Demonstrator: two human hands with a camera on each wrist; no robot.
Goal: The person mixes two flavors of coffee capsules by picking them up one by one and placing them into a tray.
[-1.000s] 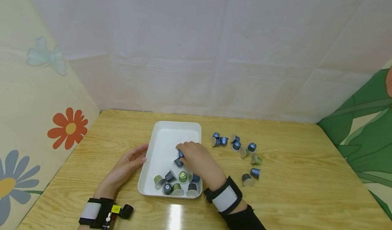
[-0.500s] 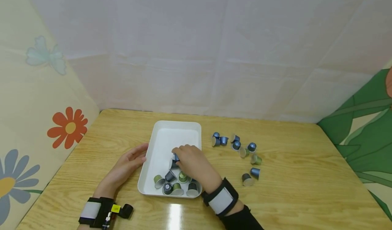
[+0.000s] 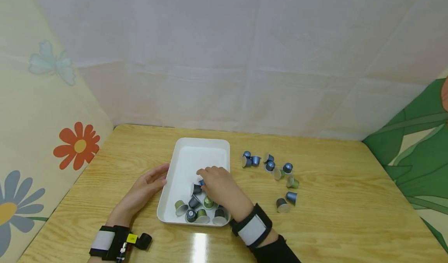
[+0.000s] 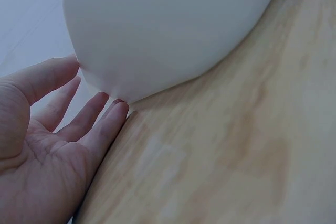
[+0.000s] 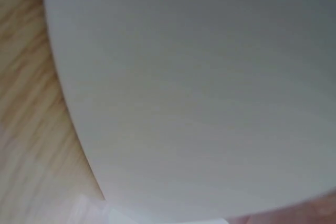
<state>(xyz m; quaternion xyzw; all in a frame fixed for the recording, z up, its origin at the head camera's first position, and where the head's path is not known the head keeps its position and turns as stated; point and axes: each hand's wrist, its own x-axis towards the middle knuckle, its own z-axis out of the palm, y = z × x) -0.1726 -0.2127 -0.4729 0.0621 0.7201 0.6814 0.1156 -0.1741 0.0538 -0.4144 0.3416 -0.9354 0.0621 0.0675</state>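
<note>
A white tray (image 3: 196,150) lies on the table with several green and dark coffee capsules near its front end. My right hand (image 3: 224,187) reaches over its right rim, fingers just above a blue coffee capsule (image 3: 202,182) inside; the fingers look parted from it, though the hand partly covers it. Beside that sits a dark capsule (image 3: 196,189), and a green capsule (image 3: 208,202) is close under the palm. My left hand (image 3: 147,189) rests its fingertips against the tray's left side. In the left wrist view, nearly straight fingers (image 4: 100,124) touch the tray's outer wall (image 4: 157,30).
To the tray's right, several blue capsules (image 3: 256,161) lie loose on the wooden table (image 3: 350,200), with green capsules (image 3: 293,182) and a dark capsule (image 3: 282,205) nearer the front. A white cloth wall (image 3: 224,60) rises behind. The tray's wall (image 5: 184,103) fills most of the right wrist view.
My right hand has moved slightly left and toward me inside the tray. The blue capsule has dropped from its fingertips, and the dark capsule beside it has shifted left. My left hand has stayed put.
</note>
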